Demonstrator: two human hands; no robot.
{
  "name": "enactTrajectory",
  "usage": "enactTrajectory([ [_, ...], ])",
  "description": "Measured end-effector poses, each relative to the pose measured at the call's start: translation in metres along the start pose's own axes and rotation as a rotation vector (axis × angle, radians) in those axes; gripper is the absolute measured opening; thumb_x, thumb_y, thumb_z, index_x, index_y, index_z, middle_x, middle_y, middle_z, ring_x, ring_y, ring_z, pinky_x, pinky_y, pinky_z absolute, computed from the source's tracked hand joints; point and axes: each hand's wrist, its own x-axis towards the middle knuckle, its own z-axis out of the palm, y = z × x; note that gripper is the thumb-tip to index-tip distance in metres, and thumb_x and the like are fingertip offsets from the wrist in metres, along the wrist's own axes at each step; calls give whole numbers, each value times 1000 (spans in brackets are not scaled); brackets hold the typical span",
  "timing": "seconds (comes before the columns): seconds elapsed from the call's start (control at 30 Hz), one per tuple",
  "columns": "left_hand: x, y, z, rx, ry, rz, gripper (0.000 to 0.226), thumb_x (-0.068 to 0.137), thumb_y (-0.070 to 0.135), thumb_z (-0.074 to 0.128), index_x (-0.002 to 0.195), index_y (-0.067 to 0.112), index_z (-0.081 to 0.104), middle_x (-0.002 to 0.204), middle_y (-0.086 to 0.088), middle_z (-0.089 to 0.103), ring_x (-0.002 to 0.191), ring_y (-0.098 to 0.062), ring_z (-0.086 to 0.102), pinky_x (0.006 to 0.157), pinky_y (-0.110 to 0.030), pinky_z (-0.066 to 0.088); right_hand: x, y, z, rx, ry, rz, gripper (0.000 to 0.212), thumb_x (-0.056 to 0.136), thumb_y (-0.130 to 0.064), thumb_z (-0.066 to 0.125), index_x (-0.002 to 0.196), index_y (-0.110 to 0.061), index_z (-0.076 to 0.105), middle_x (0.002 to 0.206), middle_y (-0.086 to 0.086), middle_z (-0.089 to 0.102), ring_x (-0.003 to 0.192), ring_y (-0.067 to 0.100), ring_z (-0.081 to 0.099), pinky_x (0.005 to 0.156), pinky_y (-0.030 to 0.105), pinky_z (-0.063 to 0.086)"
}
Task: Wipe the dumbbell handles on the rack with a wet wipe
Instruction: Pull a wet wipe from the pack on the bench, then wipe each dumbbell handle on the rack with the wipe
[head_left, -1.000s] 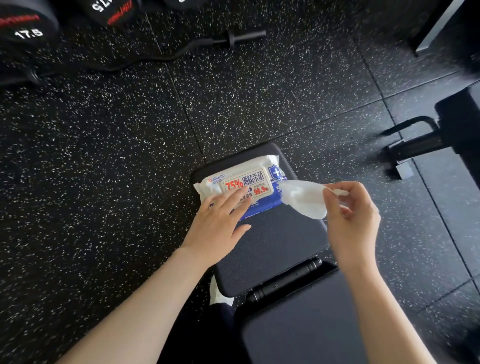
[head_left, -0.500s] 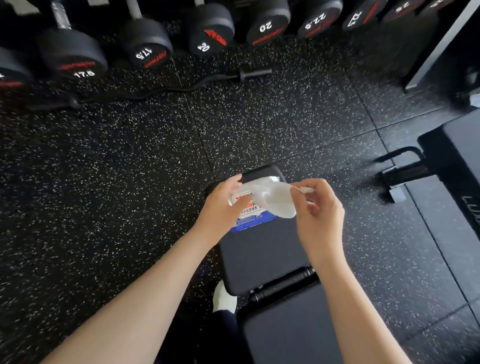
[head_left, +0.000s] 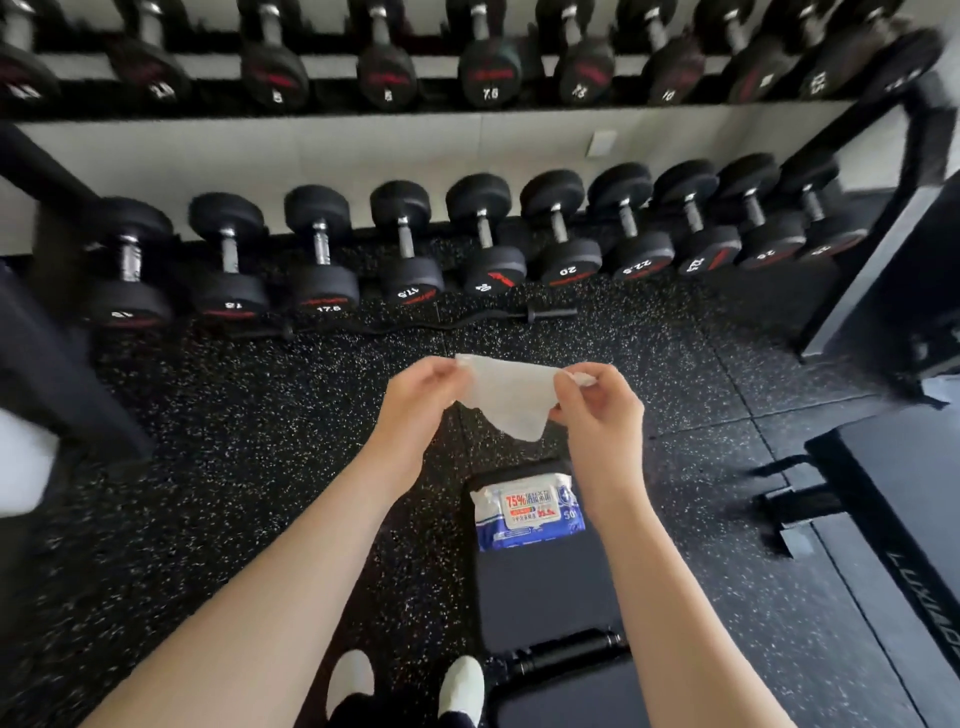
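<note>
left hand (head_left: 415, 400) off pack (head_left: 527, 514), gripping wipe (head_left: 511, 397)

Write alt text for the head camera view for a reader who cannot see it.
Two bare hands, left hand and right hand, hold a white wet wipe stretched between them above a speckled black gym floor. Below them a wipe pack lies on a black bench; beyond, dumbbells sit in rows on a rack.

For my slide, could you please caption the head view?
Both hands spread a wipe before the dumbbell rack.
</note>
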Motion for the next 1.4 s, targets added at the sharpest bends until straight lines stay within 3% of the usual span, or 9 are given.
enactTrajectory([
  [0.2, -45, 88, -23, -19, 246, 204, 10, 89, 18, 56, 82, 17, 64, 79, 8, 59, 76, -1, 54, 76, -24, 45, -9, -78, 14, 87, -82, -91, 7, 91, -18, 57, 85, -14, 57, 108, -9, 66, 101, 6, 61, 86, 26, 46],
  [0.3, -67, 108, -43, -35, 344, 280, 9, 90, 19, 55, 91, 13, 63, 79, 12, 57, 65, 13, 50, 69, -16, 39, -20, -107, 25, 159, -157, -111, 6, 91, -19, 58, 85, -16, 57, 89, -6, 64, 83, 6, 58, 76, 26, 45],
  [0.43, -94, 117, -76, -122, 432, 337, 7, 92, 17, 55, 88, 14, 60, 82, 10, 58, 67, 11, 51, 64, -4, 40, -41, -130, 51, 217, -294, -111, 7, 92, -21, 56, 88, -15, 55, 77, 0, 57, 72, 13, 49, 65, 33, 39],
  [0.63, -118, 125, -132, -121, 566, 392, 11, 96, 20, 51, 94, 11, 57, 84, 5, 54, 69, 5, 49, 64, -9, 40, -66, -158, 108, 205, -408, -102, 9, 92, -26, 56, 87, -19, 53, 82, 5, 55, 75, 19, 49, 64, 38, 41],
  [0.83, -140, 148, -196, 29, 742, 543, 14, 96, 23, 51, 96, 10, 57, 69, 3, 52, 54, 1, 44, 49, -12, 35, -91, -193, 174, 211, -397, -172, 11, 91, -27, 59, 84, -19, 53, 72, 8, 52, 66, 20, 46, 60, 36, 40],
  [1.07, -156, 166, -305, 112, 751, 542, 13, 97, 25, 48, 95, 14, 56, 53, 1, 40, 39, -5, 33, 37, -18, 27, -122, -226, 260, 159, -397, -197, 32, 85, -39, 64, 74, -11, 51, 69, 19, 54, 63, 23, 48, 56, 36, 40],
  [1.23, -159, 185, -385, 186, 653, 561, 9, 96, 25, 50, 91, 22, 57, 53, 2, 44, 40, -7, 35, 36, -21, 27, -134, -246, 312, 47, -564, -192, 45, 88, -47, 55, 67, -8, 51, 60, 3, 43, 57, 20, 43, 51, 29, 37],
  [1.33, -155, 201, -422, 262, 544, 555, 9, 95, 23, 52, 91, 18, 59, 55, 5, 48, 41, -4, 39, 38, -15, 27, -138, -253, 335, 2, -723, -158, 31, 90, -40, 54, 88, -12, 66, 79, 2, 68, 77, 15, 65, 69, 28, 55],
  [1.4, -149, 209, -442, 289, 420, 532, 12, 94, 24, 54, 90, 15, 60, 46, 9, 40, 39, -6, 33, 37, -19, 25, -141, -257, 354, -62, -815, -195, 27, 90, -38, 54, 104, -18, 66, 96, -4, 71, 96, 10, 65, 87, 29, 53],
])
